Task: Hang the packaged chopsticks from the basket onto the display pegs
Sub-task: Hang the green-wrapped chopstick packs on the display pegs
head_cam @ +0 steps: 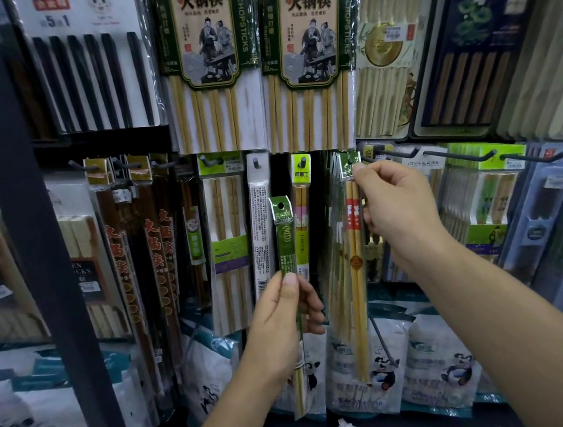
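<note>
My left hand [283, 320] grips a narrow green chopstick pack [284, 240] around its middle and holds it upright before the display, its hang hole at the top. My right hand [400, 212] pinches the green header of a second chopstick pack [354, 240] at a peg [350, 161], where several similar packs hang behind it. Whether that header sits on the peg is hidden by my fingers. The basket is out of view.
Packs of chopsticks fill the pegboard all round: two large bamboo packs [211, 65] above, dark red packs [154, 260] at left. Bare black pegs [457, 156] stick out at right. A dark shelf post [28, 237] stands at left. Panda-printed bags [384, 372] lie below.
</note>
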Available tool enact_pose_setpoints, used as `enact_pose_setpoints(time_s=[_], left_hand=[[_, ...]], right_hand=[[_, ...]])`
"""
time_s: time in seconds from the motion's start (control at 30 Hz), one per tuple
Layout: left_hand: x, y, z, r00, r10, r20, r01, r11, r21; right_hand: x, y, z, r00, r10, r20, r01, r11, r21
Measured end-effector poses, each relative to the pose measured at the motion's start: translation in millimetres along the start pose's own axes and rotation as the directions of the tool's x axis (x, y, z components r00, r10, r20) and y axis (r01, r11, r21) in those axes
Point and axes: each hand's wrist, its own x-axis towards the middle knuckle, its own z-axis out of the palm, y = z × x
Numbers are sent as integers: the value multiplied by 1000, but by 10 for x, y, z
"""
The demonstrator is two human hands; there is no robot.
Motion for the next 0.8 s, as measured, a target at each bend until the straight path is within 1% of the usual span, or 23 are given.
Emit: enact_pose_setpoints(time_s=[0.23,0.3,0.47,0.6,0.67,0.73,0.8], left_hand=[[1,-1,-18,1000,1,21,-1,1000,-5],[5,-8,-32,1000,-1,26,2,1000,-6],[26,-19,-39,999,-18,35,21,996,-90],[47,10,-13,999,-27,33,29,998,-62],[55,57,28,999,-22,25,23,999,-30],[48,101,102,1000,4,18,-4,1000,20],[35,132,185,999,44,24,-45,996,78]], right_hand=[[47,62,13,999,-2,-36,2,1000,-5],[51,96,15,998,-23,-58,21,999,-30],[34,155,-8,988,-78,-131,63,991,-120],[-61,135,-60,975,-136,-178,106,980,-166],[-165,107,-89,982,-162,-93,144,973,-179],[-285,87,-96,987,-152,54,158,980,-118],[-364,72,-92,978,-151,143,160,986,-54]])
